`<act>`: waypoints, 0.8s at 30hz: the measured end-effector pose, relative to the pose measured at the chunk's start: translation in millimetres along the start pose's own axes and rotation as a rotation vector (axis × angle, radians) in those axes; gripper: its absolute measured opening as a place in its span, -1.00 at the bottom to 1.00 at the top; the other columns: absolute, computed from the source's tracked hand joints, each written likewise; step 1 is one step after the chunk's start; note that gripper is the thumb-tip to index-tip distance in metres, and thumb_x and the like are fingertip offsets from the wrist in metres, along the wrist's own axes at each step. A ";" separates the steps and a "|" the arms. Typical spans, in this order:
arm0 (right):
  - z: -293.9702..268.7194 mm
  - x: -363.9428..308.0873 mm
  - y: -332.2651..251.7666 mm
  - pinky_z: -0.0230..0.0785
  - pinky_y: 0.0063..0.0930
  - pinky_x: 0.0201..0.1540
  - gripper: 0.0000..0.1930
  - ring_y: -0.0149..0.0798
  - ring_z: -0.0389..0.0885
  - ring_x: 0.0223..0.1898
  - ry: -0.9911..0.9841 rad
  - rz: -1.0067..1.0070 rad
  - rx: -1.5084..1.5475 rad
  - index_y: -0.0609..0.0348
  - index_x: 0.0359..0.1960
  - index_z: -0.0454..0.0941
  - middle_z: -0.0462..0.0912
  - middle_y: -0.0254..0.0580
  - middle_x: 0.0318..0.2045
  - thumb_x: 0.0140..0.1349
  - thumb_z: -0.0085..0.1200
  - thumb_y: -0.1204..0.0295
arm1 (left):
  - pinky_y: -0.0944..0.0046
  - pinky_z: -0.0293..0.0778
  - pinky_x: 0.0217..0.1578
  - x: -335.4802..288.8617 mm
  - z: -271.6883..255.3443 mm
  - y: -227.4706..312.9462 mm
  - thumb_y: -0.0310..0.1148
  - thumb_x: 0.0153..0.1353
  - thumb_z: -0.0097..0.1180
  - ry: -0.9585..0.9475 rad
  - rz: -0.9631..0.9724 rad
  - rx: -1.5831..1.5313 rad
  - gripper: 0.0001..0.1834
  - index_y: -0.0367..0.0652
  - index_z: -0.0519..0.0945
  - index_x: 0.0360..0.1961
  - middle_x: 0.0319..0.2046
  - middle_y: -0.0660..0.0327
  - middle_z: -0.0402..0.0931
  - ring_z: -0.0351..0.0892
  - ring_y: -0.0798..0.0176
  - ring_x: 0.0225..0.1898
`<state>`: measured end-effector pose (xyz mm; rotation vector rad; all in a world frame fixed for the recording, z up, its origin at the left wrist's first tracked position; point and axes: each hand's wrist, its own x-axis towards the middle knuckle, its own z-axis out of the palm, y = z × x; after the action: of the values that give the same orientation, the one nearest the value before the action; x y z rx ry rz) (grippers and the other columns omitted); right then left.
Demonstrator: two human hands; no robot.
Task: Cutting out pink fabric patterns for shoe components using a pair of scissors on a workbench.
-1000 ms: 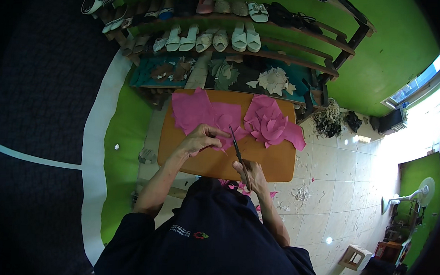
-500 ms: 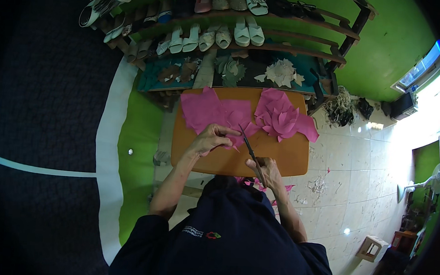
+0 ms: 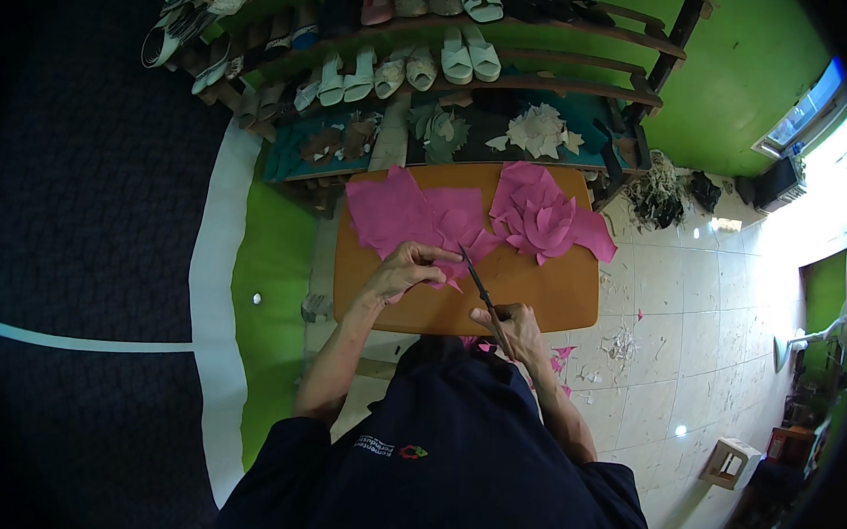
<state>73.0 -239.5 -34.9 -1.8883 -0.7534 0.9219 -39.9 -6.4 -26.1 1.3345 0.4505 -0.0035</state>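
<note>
My right hand (image 3: 517,329) is closed around the handles of dark scissors (image 3: 484,295). Their blades point up and left, and the tips lie at the edge of a pink piece of sheet material (image 3: 449,268). My left hand (image 3: 406,273) pinches that piece between thumb and fingers, close to the blade tips. Beyond my left hand a larger pink sheet (image 3: 388,206) lies flat on the orange-brown table (image 3: 535,307). To its right is a pile of pink cut pieces (image 3: 542,218), petal-like and overlapping. Whether the material is leather or fabric, I cannot tell.
Behind the table stands a wooden rack (image 3: 573,87) with rows of shoes and sandals. Its lowest shelf bears green cut pieces (image 3: 439,133) and cream cut pieces (image 3: 540,131). Scraps (image 3: 618,344) litter the tiled floor to the right, near a small wooden stool (image 3: 731,464).
The scissor blades have come closer together at the pink piece. Both hands stay in nearly the same place, while the whole view has shifted slightly.
</note>
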 end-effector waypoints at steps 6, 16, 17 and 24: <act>1.7 -2.2 -1.9 0.23 -0.21 -0.51 -0.37 -0.30 0.37 -0.68 -0.023 0.025 -0.019 0.39 -0.60 0.52 0.44 -0.18 -0.76 0.13 0.30 -0.08 | 0.53 0.46 -0.41 -1.5 0.2 -7.2 -0.58 0.07 0.20 -0.022 -0.009 0.026 -0.61 -0.27 0.69 -0.01 -0.54 0.29 0.61 0.55 0.52 -0.50; 17.3 -13.3 24.5 0.33 -0.27 -0.46 -0.42 -0.29 0.47 -0.63 0.039 0.082 -0.021 0.32 -0.56 0.58 0.51 -0.18 -0.72 0.11 0.32 -0.08 | 0.50 0.55 -0.38 -26.3 -7.0 -23.6 -0.64 0.13 0.02 0.026 -0.179 -0.100 -0.40 -0.21 0.48 0.27 -0.55 0.32 0.56 0.56 0.52 -0.51; 16.7 -14.6 29.4 0.33 -0.27 -0.46 -0.42 -0.29 0.47 -0.63 0.035 0.081 -0.022 0.32 -0.56 0.58 0.51 -0.18 -0.72 0.11 0.32 -0.08 | 0.47 0.58 -0.36 -27.3 -16.8 -28.2 -0.65 0.11 -0.03 0.052 -0.194 -0.069 -0.33 -0.18 0.42 0.32 -0.54 0.30 0.56 0.57 0.50 -0.51; 19.7 -31.0 45.3 0.36 -0.22 -0.40 -0.43 -0.17 0.58 -0.57 0.133 0.074 0.019 0.32 -0.46 0.66 0.55 -0.08 -0.68 0.10 0.32 -0.10 | 0.41 0.60 -0.36 -26.3 -82.6 -84.8 -0.63 0.05 -0.02 0.204 -0.155 0.289 -0.26 -0.06 0.39 0.36 -0.33 0.15 0.64 0.59 0.43 -0.47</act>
<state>46.0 -274.7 -72.8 -1.9507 -0.5967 0.8366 -111.6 43.3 -110.4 1.5873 0.7472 -0.0639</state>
